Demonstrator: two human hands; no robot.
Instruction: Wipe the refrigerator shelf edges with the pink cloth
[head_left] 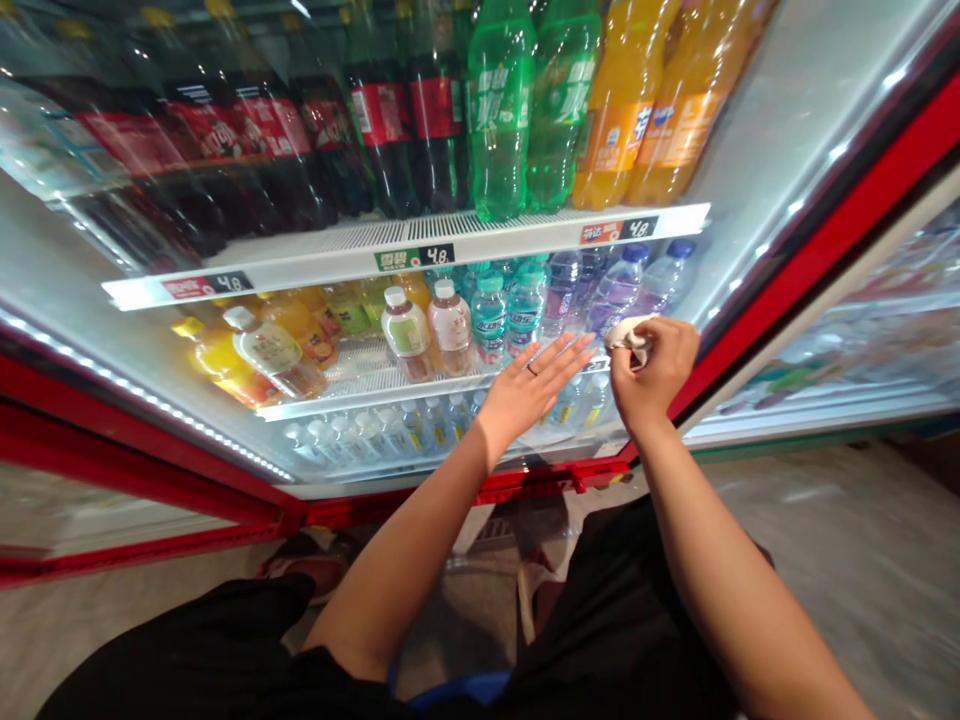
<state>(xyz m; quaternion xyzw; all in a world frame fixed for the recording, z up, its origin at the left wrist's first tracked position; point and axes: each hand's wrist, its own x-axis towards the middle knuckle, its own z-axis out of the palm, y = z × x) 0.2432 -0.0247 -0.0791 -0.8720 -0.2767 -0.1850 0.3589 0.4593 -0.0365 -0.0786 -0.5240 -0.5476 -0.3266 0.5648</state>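
Right hand [658, 368]: fingers curled closed on a crumpled white cloth [628, 332], thumb side toward the shelves. Cloth sits at the right end of the middle shelf [358, 368], just in front of the blue-capped bottles [616, 288]; can't tell if it touches shelf or bottles. Left hand [529, 388]: open, flat, fingers extended toward the cloth, ring on one finger, nothing gripped. It overlaps the shelf's front edge in view; contact unclear.

Edges: top shelf [510, 232] overhangs the middle row, price tags on its front edge. Red frame [817, 250] runs close by the right hand's outer side. Open room: bare slatted strip on the middle shelf, between the left-corner group and the two white-capped bottles [406, 335].

Containers: top shelf has dark cola bottles [379, 125] left to centre, green bottles [501, 120] right of centre, orange bottles [615, 120] at the right end. Middle shelf, left corner: yellow and orange juice bottles [217, 358]. Teal-capped bottles [490, 318] stand between the white-capped and blue-capped ones. Below: rows of small clear bottles [371, 432].
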